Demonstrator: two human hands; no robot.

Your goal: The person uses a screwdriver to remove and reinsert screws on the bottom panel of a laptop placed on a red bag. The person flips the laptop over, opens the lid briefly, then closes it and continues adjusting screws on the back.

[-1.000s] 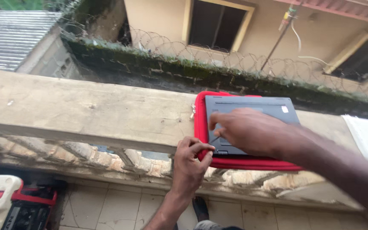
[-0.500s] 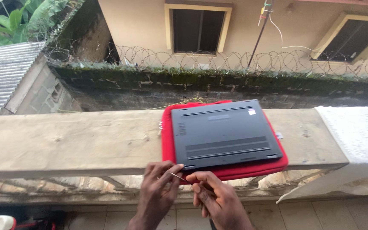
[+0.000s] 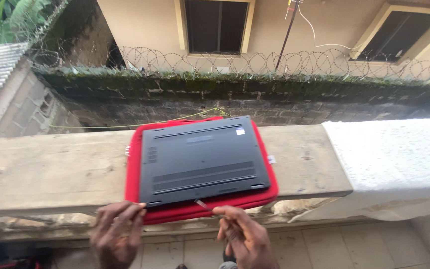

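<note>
Two hands have dropped lower than before: the left hand [image 3: 117, 231] touches the laptop [image 3: 202, 159] at its near-left corner, the right hand [image 3: 245, 234] pinches a small screwdriver [image 3: 201, 203]. Underside up on a red sleeve [image 3: 134, 169], the laptop lies lengthwise along the ledge [image 3: 51, 169].

beyond the concrete ledge [image 3: 51, 169], a mossy wall [image 3: 225, 87] topped with razor wire [image 3: 255, 62]; behind it a beige house [image 3: 284, 25] with dark windows [image 3: 216, 25].
</note>
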